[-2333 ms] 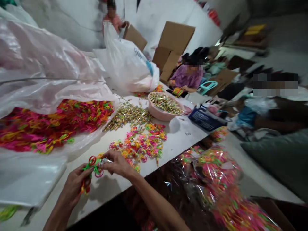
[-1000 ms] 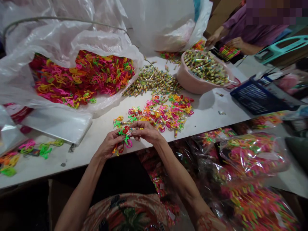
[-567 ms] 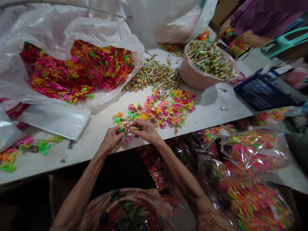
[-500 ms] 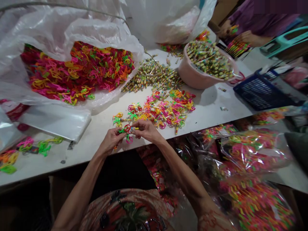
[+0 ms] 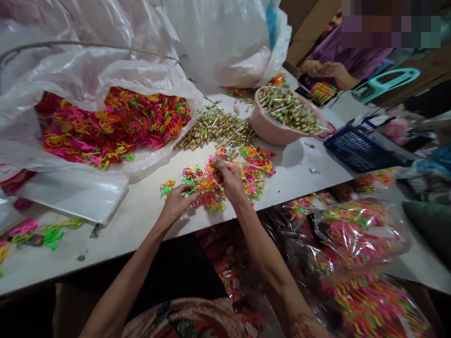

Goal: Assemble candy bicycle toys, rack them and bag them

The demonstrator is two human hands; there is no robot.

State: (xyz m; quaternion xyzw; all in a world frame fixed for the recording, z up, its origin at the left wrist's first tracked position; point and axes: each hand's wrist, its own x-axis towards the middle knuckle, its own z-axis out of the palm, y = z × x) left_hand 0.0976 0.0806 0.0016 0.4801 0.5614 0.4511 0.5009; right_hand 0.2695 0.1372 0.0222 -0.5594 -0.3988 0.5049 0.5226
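My left hand (image 5: pixel 179 203) is at the left side of a loose pile of bright plastic pieces (image 5: pixel 255 171). Its thumb and forefinger stand apart, close to a green piece, and nothing is plainly gripped. Over the middle of the pile, my right hand (image 5: pixel 229 180) has its fingers drawn together. Whatever they may hold is hidden. Beyond that hand lies a heap of small printed tubes (image 5: pixel 218 129). A few yellow and green pieces (image 5: pixel 167 188) lie at the pile's left edge.
A large plastic bag (image 5: pixel 151 162) of coloured pieces lies open at left, above flat clear bags (image 5: pixel 77 195). A pink basin (image 5: pixel 269 126) of tubes and a blue basket (image 5: pixel 359 148) stand at right. Filled bags (image 5: pixel 362 230) sit below the table edge. Another person's hands (image 5: pixel 326 70) work at back right.
My hands have moved apart from the green and red piece they held together near the table edge. The right hand has gone forward over the pile. The view has shifted a little.
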